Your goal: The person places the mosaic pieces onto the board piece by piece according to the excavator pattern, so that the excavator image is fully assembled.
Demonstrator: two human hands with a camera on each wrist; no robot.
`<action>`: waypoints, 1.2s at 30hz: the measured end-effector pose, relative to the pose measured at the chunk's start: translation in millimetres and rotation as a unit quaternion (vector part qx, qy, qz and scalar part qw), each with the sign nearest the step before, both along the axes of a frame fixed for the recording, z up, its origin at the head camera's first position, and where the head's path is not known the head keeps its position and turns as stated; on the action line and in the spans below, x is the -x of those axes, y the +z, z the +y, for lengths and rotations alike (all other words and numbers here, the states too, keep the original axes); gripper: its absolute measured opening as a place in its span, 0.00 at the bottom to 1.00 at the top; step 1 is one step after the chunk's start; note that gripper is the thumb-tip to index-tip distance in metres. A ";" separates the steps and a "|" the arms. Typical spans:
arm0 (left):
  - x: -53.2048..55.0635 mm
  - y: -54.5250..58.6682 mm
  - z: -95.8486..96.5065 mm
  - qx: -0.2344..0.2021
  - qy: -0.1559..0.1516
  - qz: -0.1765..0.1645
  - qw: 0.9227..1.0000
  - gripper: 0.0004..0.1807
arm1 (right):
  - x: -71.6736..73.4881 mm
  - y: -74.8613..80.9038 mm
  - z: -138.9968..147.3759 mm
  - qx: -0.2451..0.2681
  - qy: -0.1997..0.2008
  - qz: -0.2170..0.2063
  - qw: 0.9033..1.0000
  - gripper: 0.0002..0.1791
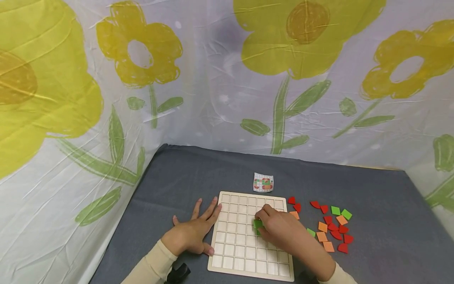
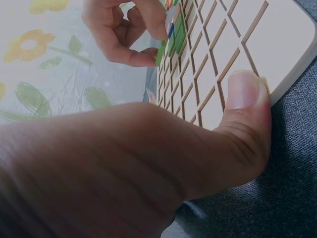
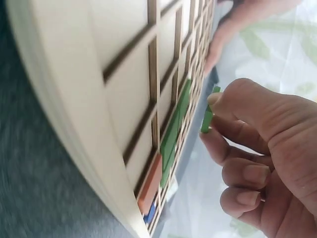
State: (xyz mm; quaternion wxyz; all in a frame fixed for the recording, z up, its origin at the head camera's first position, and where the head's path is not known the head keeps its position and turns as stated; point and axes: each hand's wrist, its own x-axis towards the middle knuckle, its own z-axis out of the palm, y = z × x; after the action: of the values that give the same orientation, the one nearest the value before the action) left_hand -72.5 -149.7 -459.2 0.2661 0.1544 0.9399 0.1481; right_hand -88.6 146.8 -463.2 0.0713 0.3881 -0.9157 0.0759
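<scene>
A pale wooden grid board (image 1: 229,238) lies on the dark cloth. My left hand (image 1: 193,233) rests at its left edge with the fingers spread, and the thumb (image 2: 243,91) presses on the board near a corner. Over the middle of the board, my right hand (image 1: 283,229) pinches a small green square tile (image 3: 207,119) between thumb and fingertip, held just above the grid. Green pieces (image 3: 173,141), an orange piece (image 3: 150,184) and a bit of blue (image 3: 149,213) sit in cells of the board, partly hidden by the right hand in the head view.
Right of the board lie several loose red pieces (image 1: 332,227), orange squares (image 1: 321,236) and green squares (image 1: 335,210). A small card with a coloured grid pattern (image 1: 263,182) lies beyond the far edge. Some black object (image 1: 179,273) is near my left sleeve.
</scene>
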 end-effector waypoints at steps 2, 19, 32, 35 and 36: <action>0.0 0.0 -0.3 0.001 0.000 0.000 1.000 0.73 | -1.1 -1.1 -3.1 -0.002 0.001 -0.004 1.000 0.13; 0.4 0.9 -1.1 -0.004 -0.002 -0.003 1.000 0.72 | -5.0 -4.7 -17.1 -0.018 0.002 0.004 1.000 0.12; 0.0 1.1 0.0 -0.005 0.001 0.000 1.000 0.72 | -3.8 -1.8 -20.0 -0.027 -0.003 -0.015 1.000 0.11; 0.1 0.9 0.1 -0.003 0.001 -0.001 1.000 0.72 | -4.0 -1.2 -19.1 -0.025 -0.001 -0.016 1.000 0.11; 0.1 0.9 0.1 -0.003 0.001 -0.001 1.000 0.72 | -3.9 -1.3 -18.9 -0.025 0.000 -0.015 1.000 0.11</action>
State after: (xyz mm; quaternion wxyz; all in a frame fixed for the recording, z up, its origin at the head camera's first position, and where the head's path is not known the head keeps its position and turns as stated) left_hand -72.5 -149.6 -458.3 0.2666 0.1539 0.9393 0.1516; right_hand -84.6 127.9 -464.5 0.0482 0.3883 -0.9184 0.0583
